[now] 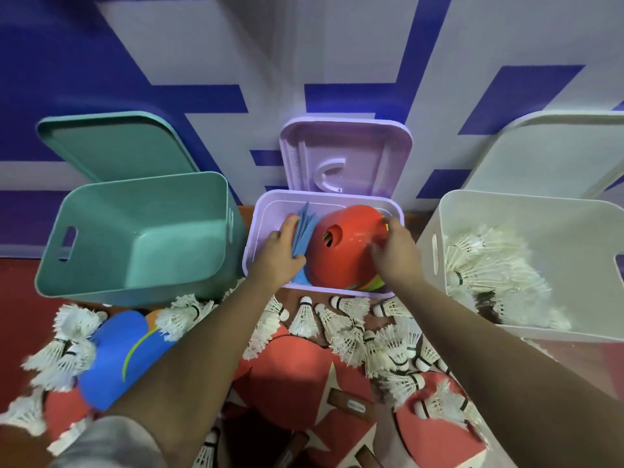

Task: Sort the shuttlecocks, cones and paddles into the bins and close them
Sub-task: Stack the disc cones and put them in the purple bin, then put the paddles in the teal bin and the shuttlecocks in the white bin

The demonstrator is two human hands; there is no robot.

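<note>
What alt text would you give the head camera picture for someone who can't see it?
Two hands reach into a lilac bin: the left hand grips blue pieces, the right hand holds a red-topped stack of cones. An empty teal bin stands left, a white bin with shuttlecocks right; more shuttlecocks and red paddles litter the floor.

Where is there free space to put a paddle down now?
The teal bin holds nothing. The white bin is bare along its far wall, behind the shuttlecocks. Crowded: the lilac bin, with cones, the left hand and the right hand; the floor before the bins, under shuttlecocks and paddles.
</note>
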